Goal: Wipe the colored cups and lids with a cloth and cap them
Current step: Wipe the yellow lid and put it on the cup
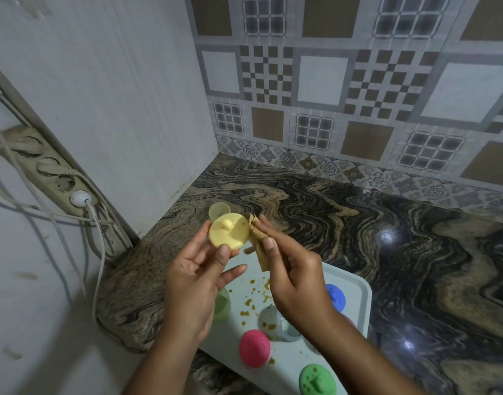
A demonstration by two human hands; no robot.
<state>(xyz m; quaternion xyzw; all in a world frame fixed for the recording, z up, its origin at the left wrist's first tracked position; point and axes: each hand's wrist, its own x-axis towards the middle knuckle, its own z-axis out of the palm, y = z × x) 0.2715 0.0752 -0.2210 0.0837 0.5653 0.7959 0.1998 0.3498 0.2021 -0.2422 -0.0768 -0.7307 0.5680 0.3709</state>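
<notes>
My left hand point(194, 276) holds a yellow lid point(229, 230) by its rim, knob side facing me, above the counter. My right hand point(290, 273) pinches a folded tan cloth point(259, 246) whose top edge touches the lid's right rim. A yellow-green cup point(219, 211) stands on the counter just behind the lid. Below my hands lies a pale tray point(358, 289) with a pink lid point(254, 348), a green lid point(318, 380), a blue lid point(335, 297), a light-blue cup point(276, 323) and a green cup point(222, 305), partly hidden by my hands.
Brown crumbs and smears point(249, 305) dot the tray. The marbled counter point(415, 252) runs right and back to a tiled wall point(344, 95). A white panel point(116, 109) stands at the left, with a power strip point(53, 172) and cables hanging beside it.
</notes>
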